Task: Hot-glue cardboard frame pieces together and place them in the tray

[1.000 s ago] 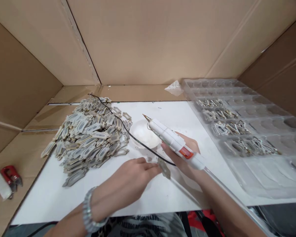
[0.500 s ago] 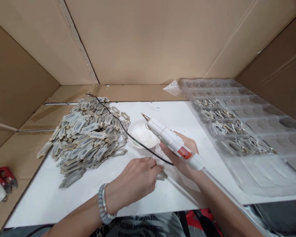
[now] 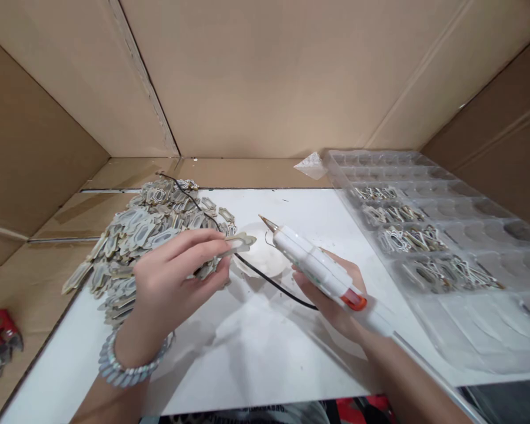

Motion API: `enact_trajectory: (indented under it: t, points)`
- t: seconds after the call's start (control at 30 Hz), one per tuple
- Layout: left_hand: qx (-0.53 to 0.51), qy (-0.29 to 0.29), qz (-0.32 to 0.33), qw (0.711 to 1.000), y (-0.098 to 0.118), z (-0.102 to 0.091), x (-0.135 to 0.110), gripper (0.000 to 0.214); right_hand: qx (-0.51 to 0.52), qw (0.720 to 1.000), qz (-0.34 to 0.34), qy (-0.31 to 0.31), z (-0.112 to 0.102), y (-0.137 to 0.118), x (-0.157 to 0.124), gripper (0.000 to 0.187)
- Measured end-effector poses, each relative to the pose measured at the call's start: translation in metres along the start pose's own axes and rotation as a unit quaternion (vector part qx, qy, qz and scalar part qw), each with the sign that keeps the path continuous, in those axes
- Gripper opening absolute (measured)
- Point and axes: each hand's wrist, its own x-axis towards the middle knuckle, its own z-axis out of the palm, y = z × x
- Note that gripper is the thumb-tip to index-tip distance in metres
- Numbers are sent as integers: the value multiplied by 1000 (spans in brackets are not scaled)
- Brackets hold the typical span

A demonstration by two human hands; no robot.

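Between the thumb and fingers of my left hand (image 3: pixel 176 282) is a small flat grey frame-shaped piece (image 3: pixel 239 242), raised above the table. My right hand (image 3: pixel 335 294) is wrapped round a white hot glue gun (image 3: pixel 320 259) with an orange part on its body. Its metal nozzle points up and left, a short way right of the held piece. A long clear glue stick (image 3: pixel 424 359) runs out of its back end. Beneath the nozzle lies a shallow white dish (image 3: pixel 265 262). Beside and behind my left hand is a heap of similar grey pieces (image 3: pixel 128 241).
A clear compartment tray (image 3: pixel 446 306) at right holds several groups of small parts. The glue gun's black cord (image 3: pixel 278 287) crosses the dish and heap. Red-handled snips (image 3: pixel 2 330) lie at far left. Cardboard walls (image 3: pixel 269 76) enclose the white table (image 3: pixel 229 365).
My left hand has moved up and left from the table's front, and the grey piece in it now shows clearly. The glue gun has shifted slightly right and down.
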Motion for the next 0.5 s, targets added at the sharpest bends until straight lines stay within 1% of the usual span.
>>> enact_trajectory:
  t: [0.2,0.27,0.37,0.5]
  points:
    - [43,24,10,999,-4,-1,-10,19,-1,995,-67,-70,0,3,-3,23]
    - [54,35,7,998,-5,-1,-12,21,1,993,-79,-92,1,6,-3,22]
    - [69,37,9,997,-5,-3,-14,22,14,992,-85,-95,4,8,-3,21]
    - [88,32,23,995,-4,-5,-16,24,13,993,-82,-82,7,8,-3,22]
